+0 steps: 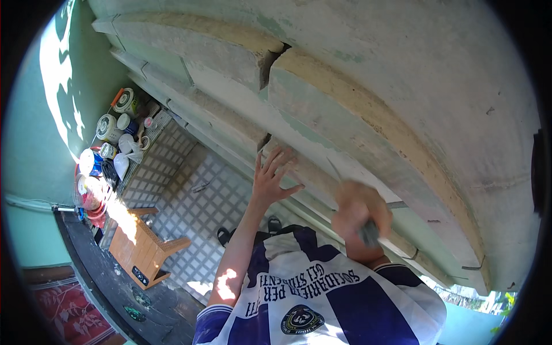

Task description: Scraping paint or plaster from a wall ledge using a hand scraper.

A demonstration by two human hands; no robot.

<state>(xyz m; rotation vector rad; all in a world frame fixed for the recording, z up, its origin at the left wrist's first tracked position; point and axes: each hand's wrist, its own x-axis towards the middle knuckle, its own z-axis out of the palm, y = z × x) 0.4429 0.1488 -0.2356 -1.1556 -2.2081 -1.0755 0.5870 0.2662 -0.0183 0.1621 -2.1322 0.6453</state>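
Observation:
My left hand (pixel 272 179) is spread against the lower masonry ledge (pixel 224 110) of the wall, fingertips just below a dark gap in it; it holds nothing. My right hand (pixel 362 205), blurred, is shut around the dark grey handle (pixel 369 234) of a hand tool. A thin blade (pixel 334 168) extends past the fist toward the wall; blur hides its exact kind, and I cannot tell whether it touches. Above runs a thick curved upper ledge (pixel 375 110) with a wide crack (pixel 271 67). The wall face (pixel 263 101) shows bare plaster and patches of pale green paint.
Paint buckets (pixel 108 128), plastic bags (pixel 122 166) and a red container (pixel 97 213) crowd a bench on the left. A tan plastic stool (pixel 138 246) stands below them on a dark ledge (pixel 146 308). Tiled floor (pixel 207 183) lies beneath my sandals (pixel 274 225).

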